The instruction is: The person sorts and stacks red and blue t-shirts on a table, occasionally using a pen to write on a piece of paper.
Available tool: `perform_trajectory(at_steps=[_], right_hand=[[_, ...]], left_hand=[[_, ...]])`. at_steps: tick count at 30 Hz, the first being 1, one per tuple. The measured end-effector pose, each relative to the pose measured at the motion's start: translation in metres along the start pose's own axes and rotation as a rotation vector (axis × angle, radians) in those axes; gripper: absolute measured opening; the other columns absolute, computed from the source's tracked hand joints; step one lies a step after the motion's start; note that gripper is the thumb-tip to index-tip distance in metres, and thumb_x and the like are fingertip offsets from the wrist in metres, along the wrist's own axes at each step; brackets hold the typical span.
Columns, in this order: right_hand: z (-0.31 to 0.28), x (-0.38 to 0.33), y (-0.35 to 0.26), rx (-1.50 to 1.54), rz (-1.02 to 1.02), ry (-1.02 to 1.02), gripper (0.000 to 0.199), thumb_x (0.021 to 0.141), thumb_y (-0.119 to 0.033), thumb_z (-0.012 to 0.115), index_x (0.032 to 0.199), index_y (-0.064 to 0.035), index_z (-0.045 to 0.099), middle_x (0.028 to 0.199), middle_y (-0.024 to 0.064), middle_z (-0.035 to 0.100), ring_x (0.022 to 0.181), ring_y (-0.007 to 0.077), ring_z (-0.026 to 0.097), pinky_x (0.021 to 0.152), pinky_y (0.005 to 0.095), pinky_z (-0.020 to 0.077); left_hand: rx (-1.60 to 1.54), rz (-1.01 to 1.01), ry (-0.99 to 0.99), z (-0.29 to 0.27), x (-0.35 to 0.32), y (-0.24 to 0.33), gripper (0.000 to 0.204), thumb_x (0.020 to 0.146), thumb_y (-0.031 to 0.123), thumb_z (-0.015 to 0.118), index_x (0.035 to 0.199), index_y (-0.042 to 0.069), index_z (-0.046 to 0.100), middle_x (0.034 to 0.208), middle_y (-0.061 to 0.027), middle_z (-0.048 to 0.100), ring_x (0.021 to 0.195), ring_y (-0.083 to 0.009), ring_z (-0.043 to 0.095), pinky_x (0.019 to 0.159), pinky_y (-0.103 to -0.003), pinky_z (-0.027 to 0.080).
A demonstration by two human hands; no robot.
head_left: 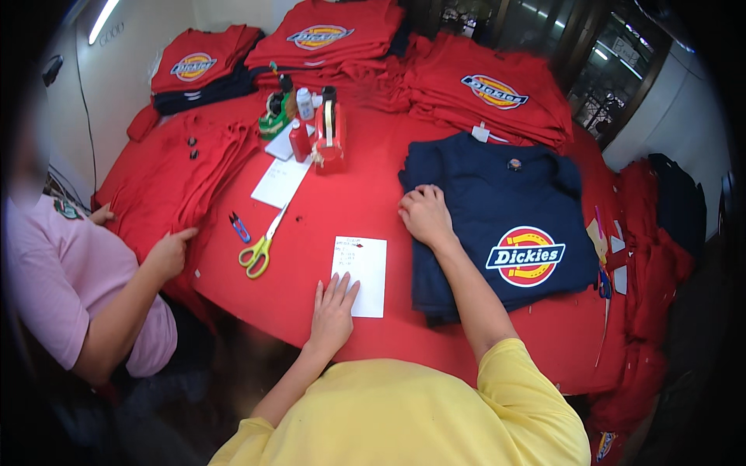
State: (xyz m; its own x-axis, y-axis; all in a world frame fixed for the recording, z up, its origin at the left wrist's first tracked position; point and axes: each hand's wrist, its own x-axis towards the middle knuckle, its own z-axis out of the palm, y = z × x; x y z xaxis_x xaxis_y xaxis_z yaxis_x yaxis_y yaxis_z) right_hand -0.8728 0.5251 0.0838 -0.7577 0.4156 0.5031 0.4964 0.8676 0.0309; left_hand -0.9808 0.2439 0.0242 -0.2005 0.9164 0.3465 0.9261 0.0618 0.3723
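My left hand (332, 314) rests on a white sheet of paper (367, 273) with handwriting near its top. Its fingers are stretched out, and it holds nothing. To the right, my right hand (427, 215) has its fingers curled at the left edge of a stack of folded navy shirts (458, 248), seemingly gripping the cloth. The top shirt bears a large printed logo. Between the paper and the table's left part lie yellow-handled scissors (255, 256), with their blades toward a second written sheet (280, 182). Small blue thread snips (239, 226) are beside the scissors.
A red cloth covers the table (365, 206). Stacks of red shirts (489, 85) line its far side. Near them stand a red tape dispenser (330, 144) and small bottles (299, 140). At left, a co-worker in pink (85, 279) handles a red garment (175, 179).
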Motion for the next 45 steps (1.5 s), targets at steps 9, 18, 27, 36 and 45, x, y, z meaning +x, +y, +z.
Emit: perform_trajectory(at_steps=[9,18,27,36,45], right_hand=[[0.0,0.001,0.0,0.059,0.025,-0.005,0.016,0.081,-0.022,0.066,0.089,-0.0087,0.072,0.096,0.0069,0.068,0.11,0.0276,0.054,0.102,0.0455,0.0347],[0.002,-0.002,0.002,0.105,0.062,-0.043,0.018,0.081,-0.021,0.067,0.09,-0.0076,0.073,0.1,0.008,0.068,0.113,0.0289,0.053,0.105,0.0473,0.0308],[0.005,0.003,-0.004,-0.036,0.06,-0.104,0.016,0.08,-0.021,0.067,0.087,-0.0082,0.072,0.098,0.0068,0.068,0.115,0.0287,0.051,0.104,0.0496,0.0308],[0.003,0.0,-0.011,-0.016,-0.064,-0.301,0.025,0.083,-0.026,0.066,0.103,-0.0108,0.069,0.105,0.0087,0.065,0.115,0.0251,0.053,0.11,0.0589,0.0271],[0.001,0.001,-0.015,-0.019,-0.027,-0.327,0.026,0.084,-0.028,0.065,0.104,-0.0107,0.067,0.107,0.0084,0.063,0.113,0.0234,0.056,0.11,0.0578,0.0275]], left_hand=[[-0.046,0.06,0.033,0.047,0.102,-0.009,0.049,0.085,0.009,0.049,0.134,0.005,0.051,0.141,-0.0156,0.048,0.136,-0.034,0.037,0.115,-0.05,0.025],[-0.14,0.199,0.012,0.051,0.1,0.035,0.046,0.086,0.024,0.054,0.128,0.006,0.058,0.138,-0.011,0.053,0.135,-0.0316,0.039,0.114,-0.045,0.028],[-0.1,0.405,-0.172,0.039,0.107,0.039,0.047,0.073,0.021,0.064,0.115,-0.001,0.061,0.122,-0.0196,0.059,0.129,-0.0327,0.045,0.111,-0.044,0.033],[-0.432,0.423,-0.152,0.071,0.119,0.028,0.045,0.075,0.012,0.062,0.118,-0.002,0.058,0.122,-0.0233,0.057,0.121,-0.0373,0.049,0.109,-0.043,0.036],[-0.345,0.332,-0.345,0.073,0.13,0.021,0.044,0.078,0.014,0.058,0.119,-0.002,0.056,0.131,-0.0221,0.052,0.13,-0.0363,0.042,0.112,-0.047,0.029]])
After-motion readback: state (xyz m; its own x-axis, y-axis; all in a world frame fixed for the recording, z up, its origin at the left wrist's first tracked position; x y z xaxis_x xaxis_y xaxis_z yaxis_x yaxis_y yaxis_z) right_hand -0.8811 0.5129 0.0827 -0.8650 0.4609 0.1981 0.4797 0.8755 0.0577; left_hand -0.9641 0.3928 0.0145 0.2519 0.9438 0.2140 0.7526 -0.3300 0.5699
